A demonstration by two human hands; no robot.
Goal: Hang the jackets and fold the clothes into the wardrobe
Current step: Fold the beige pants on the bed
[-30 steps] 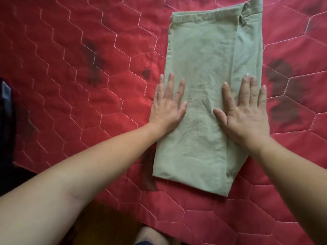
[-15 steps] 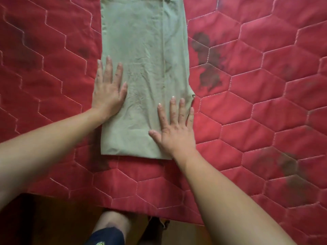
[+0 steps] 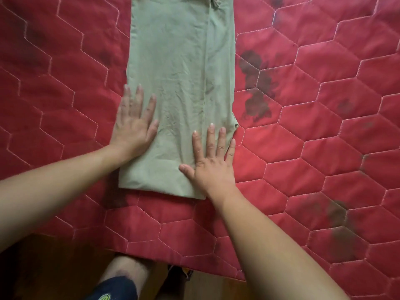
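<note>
Two hands, left (image 3: pixel 135 126) and right (image 3: pixel 211 163), lie flat on one green garment (image 3: pixel 179 50).

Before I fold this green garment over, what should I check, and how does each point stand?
1. The green garment lies flat on the red quilt: ok, only light creases.
2. The left hand is flat, fingers straight, across the garment's left edge: ok.
3. The right hand is flat on the near right part: ok.
4. The near edge runs straight: ok.
5. Far end squared up: cannot tell, it runs out of frame.
6. The dark patches on the quilt, right of the garment, are dry: cannot tell.
</note>
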